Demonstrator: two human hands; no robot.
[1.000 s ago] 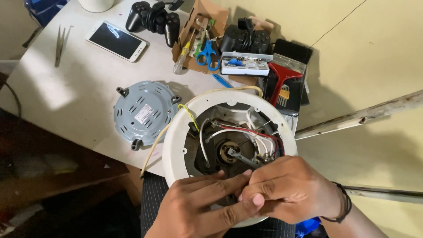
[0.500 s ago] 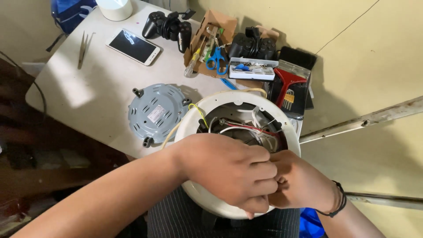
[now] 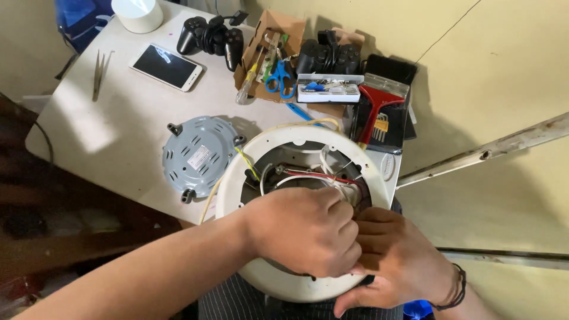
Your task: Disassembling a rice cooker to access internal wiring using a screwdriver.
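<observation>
Left hand: the left hand is curled into a loose fist over the open inside of the white round housing; the fingers bend down among the wires, and I cannot tell if they grip anything.
Right hand: the right hand lies just beside the left hand and touches it, fingers bent at the inner rim; what it holds is hidden.
Housing: one white ring-shaped housing, standing at the near edge of the bench and partly over the person's lap.
Wires: one red wire and several white ones cross the open inside; one yellow wire goes over the rim on the left.
Grey cover: one round grey cover, flat on the bench, just beside the housing on its left.
Game controllers: two black controllers, one at the far edge and one near the cardboard box.
Other things: one phone, one pair of tweezers, one pair of blue scissors.
Open room: bare bench surface between the phone and the grey cover; the far right side is crowded up to the wall.
</observation>
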